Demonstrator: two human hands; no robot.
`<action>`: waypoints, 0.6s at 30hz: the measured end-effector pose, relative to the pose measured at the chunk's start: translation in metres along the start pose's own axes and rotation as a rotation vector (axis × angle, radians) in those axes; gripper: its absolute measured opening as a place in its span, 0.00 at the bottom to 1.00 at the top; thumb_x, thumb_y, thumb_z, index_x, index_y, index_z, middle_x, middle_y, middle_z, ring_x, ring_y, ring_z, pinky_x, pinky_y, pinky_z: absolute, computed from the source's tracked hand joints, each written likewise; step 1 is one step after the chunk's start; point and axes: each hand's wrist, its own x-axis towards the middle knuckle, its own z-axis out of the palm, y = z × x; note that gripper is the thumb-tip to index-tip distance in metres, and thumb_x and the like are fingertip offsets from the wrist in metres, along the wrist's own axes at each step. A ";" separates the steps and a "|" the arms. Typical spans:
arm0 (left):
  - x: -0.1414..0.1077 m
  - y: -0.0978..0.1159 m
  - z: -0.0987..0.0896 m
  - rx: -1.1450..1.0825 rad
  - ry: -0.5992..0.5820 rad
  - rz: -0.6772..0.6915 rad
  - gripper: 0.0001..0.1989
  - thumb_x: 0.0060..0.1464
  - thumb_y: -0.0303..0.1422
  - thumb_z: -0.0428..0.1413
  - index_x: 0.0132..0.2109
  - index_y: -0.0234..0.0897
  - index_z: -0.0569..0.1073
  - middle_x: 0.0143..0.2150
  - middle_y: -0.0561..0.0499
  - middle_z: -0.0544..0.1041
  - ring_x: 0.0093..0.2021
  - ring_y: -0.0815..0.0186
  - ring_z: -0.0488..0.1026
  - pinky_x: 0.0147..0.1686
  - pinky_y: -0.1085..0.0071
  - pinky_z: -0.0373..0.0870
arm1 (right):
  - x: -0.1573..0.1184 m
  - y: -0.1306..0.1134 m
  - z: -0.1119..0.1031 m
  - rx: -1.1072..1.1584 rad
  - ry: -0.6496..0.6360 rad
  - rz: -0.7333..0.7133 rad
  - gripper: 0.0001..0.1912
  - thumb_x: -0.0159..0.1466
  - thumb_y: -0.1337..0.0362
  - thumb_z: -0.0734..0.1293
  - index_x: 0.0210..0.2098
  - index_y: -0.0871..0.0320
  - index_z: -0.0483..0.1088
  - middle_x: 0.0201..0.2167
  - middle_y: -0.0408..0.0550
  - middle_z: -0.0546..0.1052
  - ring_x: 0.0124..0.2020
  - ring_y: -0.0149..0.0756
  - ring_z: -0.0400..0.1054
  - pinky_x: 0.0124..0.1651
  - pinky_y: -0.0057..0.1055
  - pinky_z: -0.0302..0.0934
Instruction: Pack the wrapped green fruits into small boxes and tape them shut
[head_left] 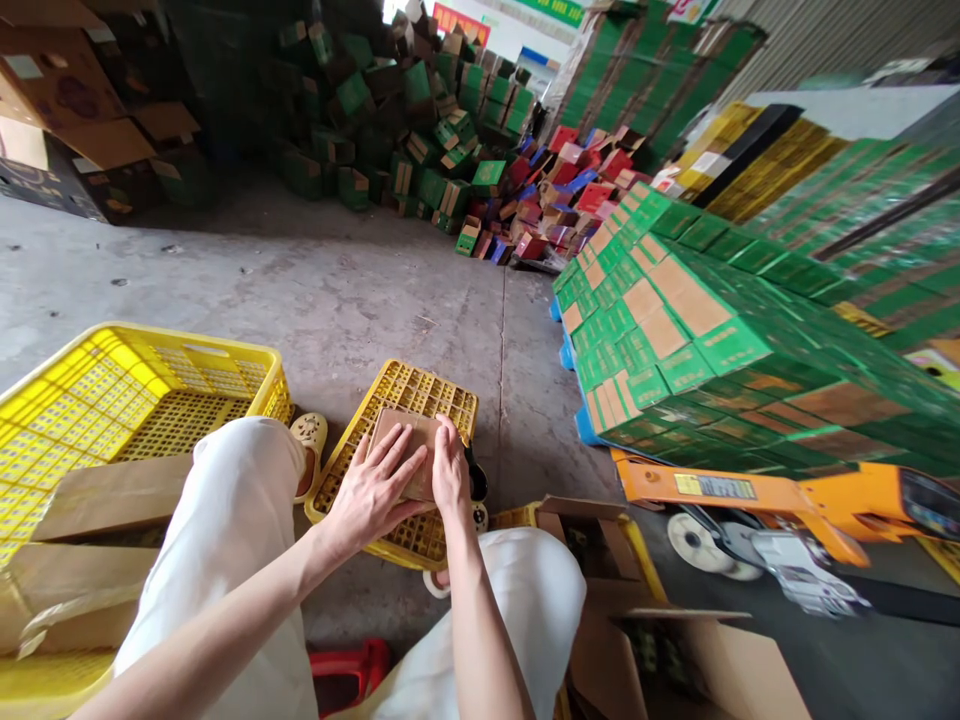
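A small brown cardboard box (421,432) rests on an upturned yellow plastic crate (442,385) between my knees. My left hand (384,482) lies flat across the top of the box, its fingers spread. Against the right side of the same box is my right hand (450,468), with the fingers together and bent round its edge. The box's underside and part of its near side are hidden by my hands.
To the left stands a large yellow basket (225,358) with cardboard boxes (112,495) in it. Open cartons (720,665) sit at my right. Beyond them are an orange pallet jack (697,487) and a pallet of green boxes (675,340). Loose boxes (450,150) are heaped at the back.
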 end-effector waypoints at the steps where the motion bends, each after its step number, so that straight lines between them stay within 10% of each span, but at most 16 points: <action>1: -0.001 -0.001 0.001 0.009 0.008 0.010 0.38 0.65 0.53 0.64 0.73 0.38 0.72 0.77 0.31 0.65 0.77 0.36 0.63 0.70 0.33 0.64 | 0.000 0.000 0.000 0.000 -0.004 0.004 0.33 0.77 0.42 0.53 0.66 0.55 0.73 0.71 0.59 0.73 0.73 0.51 0.67 0.77 0.54 0.58; 18: -0.001 -0.003 -0.003 -0.086 -0.013 -0.019 0.27 0.74 0.44 0.53 0.74 0.41 0.72 0.79 0.35 0.63 0.79 0.41 0.60 0.71 0.37 0.66 | 0.001 0.005 0.000 -0.044 -0.026 0.019 0.35 0.77 0.41 0.51 0.68 0.55 0.70 0.74 0.58 0.71 0.75 0.48 0.64 0.78 0.51 0.56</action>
